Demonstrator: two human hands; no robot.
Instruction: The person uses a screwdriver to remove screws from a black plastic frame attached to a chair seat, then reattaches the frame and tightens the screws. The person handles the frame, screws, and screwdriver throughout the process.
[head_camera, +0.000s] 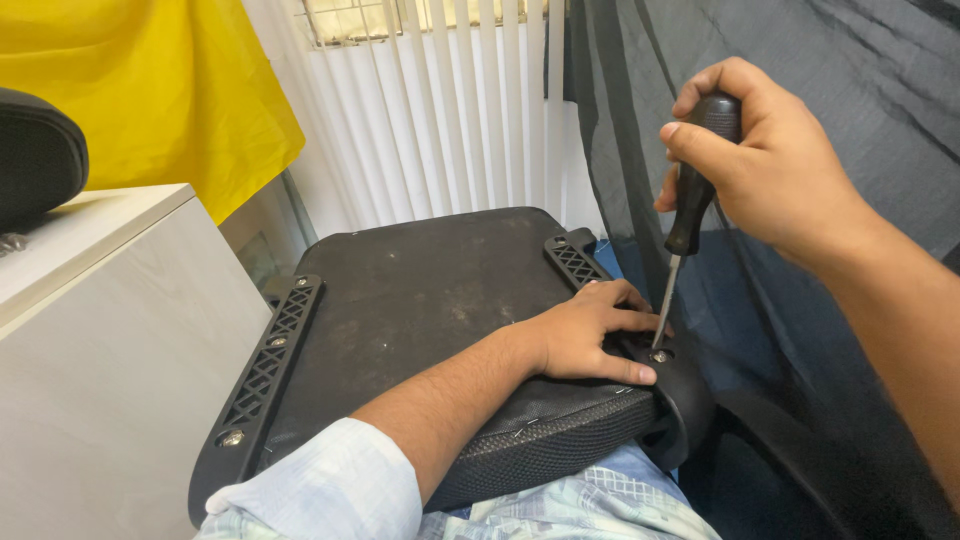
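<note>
A yellow cloth (150, 80) hung by the white blinds (440, 110). A white cabinet (110, 330) stood on the left, with a black cushion (35, 155) on top.

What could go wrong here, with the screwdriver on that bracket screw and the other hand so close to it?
1. The screwdriver tip sits in the screw right beside the left hand; a slip could jab the fingers.
2. The right hand holds the tool tilted, so the tip may cam out and damage the screw head.
3. The seat base rests on the lap, steadied only by that hand, and could shift under pressure.
</note>
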